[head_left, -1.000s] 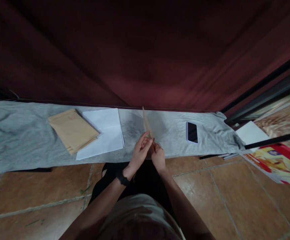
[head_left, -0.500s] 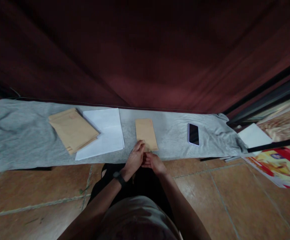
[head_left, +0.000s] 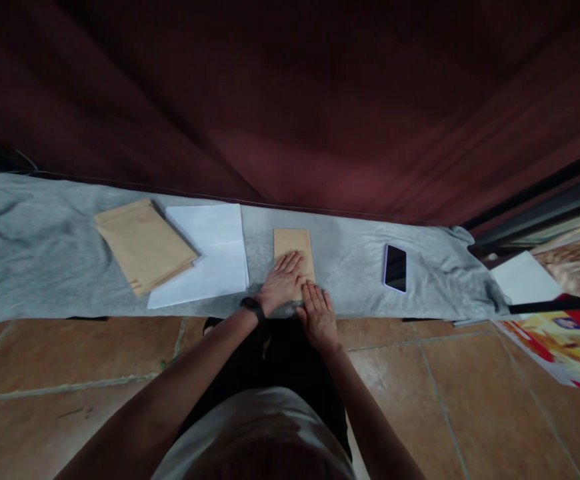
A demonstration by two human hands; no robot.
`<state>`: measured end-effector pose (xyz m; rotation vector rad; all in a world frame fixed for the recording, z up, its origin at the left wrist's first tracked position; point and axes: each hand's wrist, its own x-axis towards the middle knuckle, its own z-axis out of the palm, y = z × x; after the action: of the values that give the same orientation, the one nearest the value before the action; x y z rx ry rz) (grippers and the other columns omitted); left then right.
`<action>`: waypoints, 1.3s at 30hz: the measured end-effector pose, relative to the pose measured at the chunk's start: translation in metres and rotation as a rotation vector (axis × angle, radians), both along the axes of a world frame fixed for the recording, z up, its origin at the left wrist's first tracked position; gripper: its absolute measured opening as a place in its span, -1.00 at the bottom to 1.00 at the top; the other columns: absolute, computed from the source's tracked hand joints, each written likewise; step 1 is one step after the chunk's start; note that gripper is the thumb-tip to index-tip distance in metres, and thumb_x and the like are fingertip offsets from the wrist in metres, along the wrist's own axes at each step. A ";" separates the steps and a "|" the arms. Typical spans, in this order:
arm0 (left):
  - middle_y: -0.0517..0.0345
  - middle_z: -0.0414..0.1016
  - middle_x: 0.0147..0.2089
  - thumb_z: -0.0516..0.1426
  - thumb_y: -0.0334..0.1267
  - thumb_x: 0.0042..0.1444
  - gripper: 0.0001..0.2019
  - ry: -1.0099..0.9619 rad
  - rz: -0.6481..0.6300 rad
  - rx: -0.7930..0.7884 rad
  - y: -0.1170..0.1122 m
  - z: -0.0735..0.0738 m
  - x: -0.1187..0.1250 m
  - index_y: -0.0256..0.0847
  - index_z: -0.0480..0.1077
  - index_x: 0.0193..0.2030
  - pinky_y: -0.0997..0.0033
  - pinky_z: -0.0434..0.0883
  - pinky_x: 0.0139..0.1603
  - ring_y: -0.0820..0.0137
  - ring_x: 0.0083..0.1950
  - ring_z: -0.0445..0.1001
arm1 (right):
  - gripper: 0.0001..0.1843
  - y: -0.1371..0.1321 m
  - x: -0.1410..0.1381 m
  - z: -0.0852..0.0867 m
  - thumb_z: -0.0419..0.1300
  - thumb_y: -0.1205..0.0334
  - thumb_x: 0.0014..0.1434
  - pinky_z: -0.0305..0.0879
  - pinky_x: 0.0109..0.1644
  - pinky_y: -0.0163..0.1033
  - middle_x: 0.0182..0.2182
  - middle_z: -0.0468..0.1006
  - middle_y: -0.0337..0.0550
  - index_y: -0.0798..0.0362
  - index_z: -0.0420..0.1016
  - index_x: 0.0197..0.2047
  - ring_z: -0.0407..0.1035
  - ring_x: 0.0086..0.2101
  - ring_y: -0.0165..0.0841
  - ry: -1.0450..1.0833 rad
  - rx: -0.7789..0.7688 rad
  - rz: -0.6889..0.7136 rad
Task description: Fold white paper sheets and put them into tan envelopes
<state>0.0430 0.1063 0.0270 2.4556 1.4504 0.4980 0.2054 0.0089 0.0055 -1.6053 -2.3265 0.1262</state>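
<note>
A brown paper envelope (head_left: 293, 239) lies flat on the grey cloth in front of me. My left hand (head_left: 283, 278) rests palm down across its middle, fingers stretched out. At the envelope's lower right edge, my right hand (head_left: 318, 311) also lies flat with its fingers extended, the tips touching the paper. Neither hand grips anything. To the left, a small stack of brown envelopes (head_left: 145, 247) overlaps white paper sheets (head_left: 215, 267). The part of the envelope beneath my hands is hidden.
A phone (head_left: 395, 268) lies on the grey cloth (head_left: 340, 253) to the right. Behind the narrow surface hangs a dark red curtain (head_left: 290, 133). Farther right are a white sheet (head_left: 526, 277), a dark metal bar (head_left: 560, 304) and a colourful printed box (head_left: 565, 340).
Both hands have moved from the envelope's near edge up onto it. Their fingers, bent together before, are now flattened against the paper. The camera view has shifted slightly.
</note>
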 end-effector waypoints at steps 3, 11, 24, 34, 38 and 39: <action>-0.13 0.08 0.55 -0.09 -0.13 0.40 -0.42 0.053 -0.030 -0.022 0.037 -0.005 0.000 -0.33 0.11 0.49 0.02 -0.08 0.56 0.18 0.57 0.00 | -0.36 0.001 0.001 0.001 -0.04 0.10 0.49 -0.04 0.48 0.09 0.44 0.17 0.06 0.14 0.02 0.52 0.07 0.41 -0.13 0.002 0.009 0.004; 0.02 0.01 0.58 -0.16 -0.09 0.43 -0.42 0.189 -0.074 -0.018 0.086 0.000 0.009 -0.25 0.11 0.50 0.05 -0.15 0.57 0.23 0.58 -0.05 | -0.34 0.000 -0.003 0.001 -0.04 0.09 0.50 -0.03 0.47 0.13 0.46 0.12 0.11 0.19 -0.03 0.53 0.06 0.41 -0.08 -0.032 0.036 -0.022; 0.01 -0.04 0.59 -0.22 -0.04 0.47 -0.40 0.189 -0.243 -0.032 0.032 -0.015 -0.003 -0.27 0.00 0.53 0.19 -0.19 0.57 0.34 0.60 -0.13 | -0.36 -0.002 -0.007 -0.010 -0.08 0.18 0.49 -0.07 0.48 0.21 0.45 0.11 0.17 0.21 -0.04 0.53 -0.03 0.44 -0.07 0.026 0.046 -0.078; -0.06 0.01 0.57 -0.21 -0.04 0.48 -0.40 0.187 -0.252 -0.023 -0.042 -0.006 -0.009 -0.31 0.00 0.53 0.14 -0.13 0.57 0.28 0.59 -0.07 | -0.39 -0.003 -0.008 -0.013 -0.15 0.25 0.47 -0.15 0.50 0.20 0.44 0.14 0.18 0.27 0.03 0.50 -0.06 0.45 -0.12 0.025 0.058 -0.103; -0.10 0.01 0.57 -0.20 0.08 0.46 -0.32 0.166 -0.203 0.036 -0.071 -0.006 -0.014 -0.35 -0.03 0.54 0.11 -0.10 0.57 0.25 0.59 -0.07 | -0.40 -0.003 -0.007 -0.013 -0.15 0.23 0.48 -0.16 0.50 0.19 0.46 0.12 0.14 0.25 0.07 0.49 -0.07 0.45 -0.12 0.012 0.046 -0.097; -0.11 0.01 0.57 -0.19 0.10 0.45 -0.31 0.164 -0.199 0.050 -0.076 -0.007 -0.017 -0.34 -0.03 0.54 0.10 -0.09 0.57 0.24 0.59 -0.07 | -0.41 -0.003 -0.007 -0.012 -0.16 0.24 0.48 -0.16 0.50 0.18 0.45 0.12 0.14 0.25 0.09 0.49 -0.07 0.45 -0.12 0.010 0.041 -0.099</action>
<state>0.0261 0.0299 0.0204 2.6992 1.2443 0.3013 0.1989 0.0059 -0.0061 -1.6919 -2.2226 0.0632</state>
